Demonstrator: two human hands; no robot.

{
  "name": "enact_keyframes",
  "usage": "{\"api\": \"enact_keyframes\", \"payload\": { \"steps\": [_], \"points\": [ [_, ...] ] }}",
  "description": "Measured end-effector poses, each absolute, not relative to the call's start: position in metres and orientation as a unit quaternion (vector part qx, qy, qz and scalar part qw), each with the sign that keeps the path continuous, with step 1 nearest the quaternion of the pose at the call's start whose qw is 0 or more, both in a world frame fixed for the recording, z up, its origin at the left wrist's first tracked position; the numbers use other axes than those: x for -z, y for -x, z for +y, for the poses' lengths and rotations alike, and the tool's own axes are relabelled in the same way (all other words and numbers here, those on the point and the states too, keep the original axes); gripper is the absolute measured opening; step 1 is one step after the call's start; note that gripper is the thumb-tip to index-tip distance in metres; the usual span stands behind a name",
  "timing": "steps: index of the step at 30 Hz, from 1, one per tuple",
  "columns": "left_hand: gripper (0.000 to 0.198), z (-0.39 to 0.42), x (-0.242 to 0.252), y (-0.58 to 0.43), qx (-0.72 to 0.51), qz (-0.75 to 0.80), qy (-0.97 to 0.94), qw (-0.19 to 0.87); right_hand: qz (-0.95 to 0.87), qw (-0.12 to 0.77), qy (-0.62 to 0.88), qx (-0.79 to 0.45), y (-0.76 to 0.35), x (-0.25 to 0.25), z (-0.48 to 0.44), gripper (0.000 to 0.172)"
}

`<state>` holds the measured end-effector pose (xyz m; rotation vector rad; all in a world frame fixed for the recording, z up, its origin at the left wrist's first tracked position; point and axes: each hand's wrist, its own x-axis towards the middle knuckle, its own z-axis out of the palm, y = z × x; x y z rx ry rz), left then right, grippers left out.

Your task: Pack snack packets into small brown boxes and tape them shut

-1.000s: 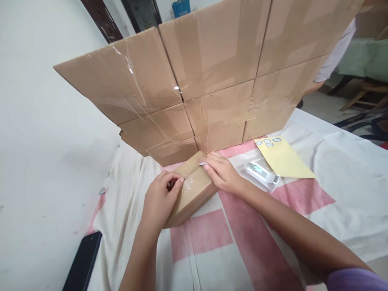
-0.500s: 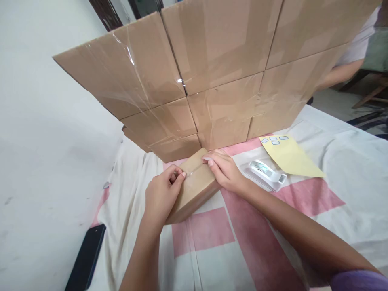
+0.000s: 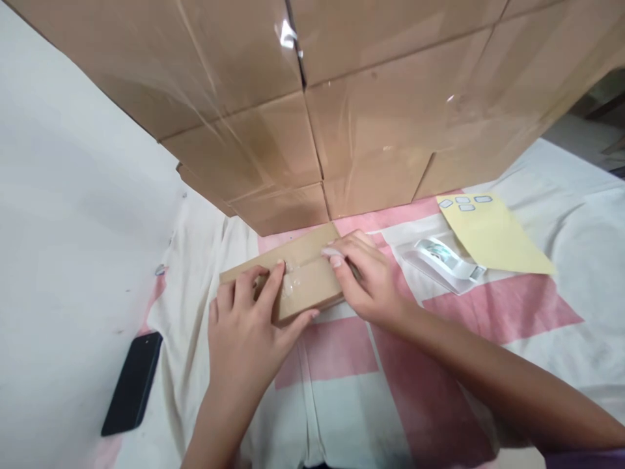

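Note:
A small brown cardboard box (image 3: 307, 280) lies on the cloth, with creased clear tape (image 3: 293, 284) across its top. My left hand (image 3: 249, 312) rests spread over the box's left part, fingertips on the top and thumb by the near edge. At the right end, my right hand (image 3: 366, 277) pinches a small whitish strip of tape (image 3: 333, 252) between thumb and fingers, just over the box top. Whether that strip joins the tape on the box I cannot tell. To the right of this hand lies a white tape dispenser (image 3: 446, 264).
A tall taped cardboard panel (image 3: 381, 130) stands behind the box. A yellow sheet (image 3: 508, 238) with several small labels lies at the right. On the left, a black phone (image 3: 131, 384) lies near the white wall (image 3: 58, 260). A pink and white cloth (image 3: 342, 410) covers the surface.
My left hand has gone from a pinch on the tape to spread fingers on the box. The box has turned slightly. My right hand still pinches the strip. The view has tipped downward.

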<state>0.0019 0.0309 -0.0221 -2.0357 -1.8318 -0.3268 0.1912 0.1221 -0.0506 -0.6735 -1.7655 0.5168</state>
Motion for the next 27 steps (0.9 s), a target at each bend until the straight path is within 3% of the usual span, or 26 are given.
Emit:
{"api": "enact_keyframes", "payload": {
  "steps": [4,9,18,27],
  "points": [
    [0.076,0.035,0.025,0.003,0.149,-0.637,0.734,0.182,-0.696,0.574,0.324,-0.284,-0.194,0.044,0.127,0.015],
    [0.073,0.032,0.034,0.009,0.213,-0.591,0.751,0.201,-0.639,0.618,0.394,-0.233,-0.212,0.045,0.147,0.008],
    [0.059,0.03,0.037,0.012,0.218,-0.517,0.802,0.208,-0.682,0.509,0.41,-0.327,-0.249,0.095,0.134,0.011],
    [0.06,0.03,0.033,0.013,0.196,-0.527,0.813,0.151,-0.69,0.512,0.386,-0.335,-0.24,0.109,0.129,0.014]
  ]
}}
